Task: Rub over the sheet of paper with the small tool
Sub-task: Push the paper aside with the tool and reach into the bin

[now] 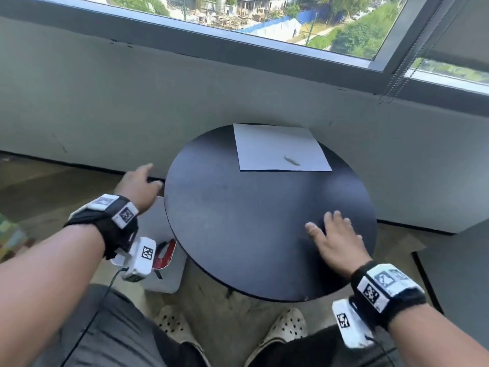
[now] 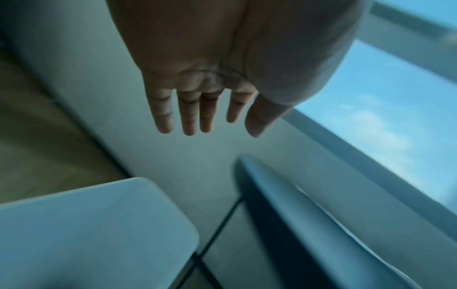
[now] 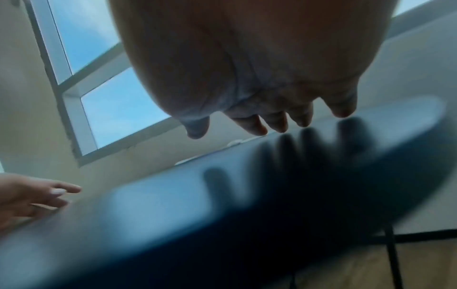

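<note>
A white sheet of paper (image 1: 281, 148) lies at the far side of the round black table (image 1: 238, 221). On the sheet's near right part lies a small grey tool (image 1: 291, 160). My right hand (image 1: 336, 239) hovers flat over the table's near right area with spread, straight fingers (image 3: 257, 125), holding nothing. My left hand (image 1: 140, 185) reaches out beside the table's left edge, its fingers (image 2: 188, 115) straight and empty. Both hands are well short of the paper and tool.
A grey wall with a window above it (image 1: 264, 19) runs right behind the table. A white stool or box (image 2: 86, 234) with a red-and-white item (image 1: 165, 254) stands at the left beside the table. My knees and white shoes (image 1: 174, 327) are below the near edge.
</note>
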Motion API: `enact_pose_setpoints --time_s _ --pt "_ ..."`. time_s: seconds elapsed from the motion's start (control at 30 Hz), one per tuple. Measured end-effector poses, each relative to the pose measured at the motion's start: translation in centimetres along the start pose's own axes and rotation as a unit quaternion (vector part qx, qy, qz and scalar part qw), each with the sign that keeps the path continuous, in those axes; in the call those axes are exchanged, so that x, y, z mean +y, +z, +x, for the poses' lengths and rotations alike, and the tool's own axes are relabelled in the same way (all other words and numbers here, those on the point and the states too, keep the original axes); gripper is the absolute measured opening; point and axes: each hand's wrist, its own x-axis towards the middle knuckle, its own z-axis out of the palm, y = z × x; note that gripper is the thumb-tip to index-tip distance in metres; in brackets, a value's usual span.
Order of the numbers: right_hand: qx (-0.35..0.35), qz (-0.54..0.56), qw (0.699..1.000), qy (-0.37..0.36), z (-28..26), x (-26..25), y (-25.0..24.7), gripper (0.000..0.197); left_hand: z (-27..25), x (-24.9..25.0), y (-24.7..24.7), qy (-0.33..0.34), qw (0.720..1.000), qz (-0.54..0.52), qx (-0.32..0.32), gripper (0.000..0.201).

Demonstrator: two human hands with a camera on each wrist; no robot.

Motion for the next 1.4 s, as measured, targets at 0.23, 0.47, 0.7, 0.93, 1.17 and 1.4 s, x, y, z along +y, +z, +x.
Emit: enact_pose_setpoints --time_s 0.23,0.47,0.7,0.93,1.17,1.4 --pt "-0.110 0.022 0.934 -0.338 -6.9 -6.1 0.9 0.098 0.4 -8.1 6.4 -0.225 0.968 0.006 -0.114 0.074" --pt "-0.073 -0.072 0.979 -0.176 3.0 -6.8 -1.8 0.089 -0.9 -7.8 7.4 -0.168 0.951 0.133 -0.224 0.016" --pt "-0.084 -0.052 0.932 -0.348 2.2 -10.8 -2.7 0.072 -2.2 -5.4 7.7 -0.107 0.943 0.198 -0.246 0.035" --pt "-0.156 -0.101 0.864 -0.467 -2.9 -11.5 -0.7 0.076 -4.3 -2.7 6.0 -0.007 0.923 0.292 -0.250 0.028" --pt "-0.092 -0.120 0.970 -0.189 -0.3 -6.7 0.0 0.084 -7.5 -1.3 4.8 0.019 0.918 0.284 -0.275 0.031" --pt "0.074 0.071 0.971 -0.217 -3.3 -0.6 1.7 0.084 -10.6 -2.2 4.7 0.037 0.927 0.239 -0.286 0.028"
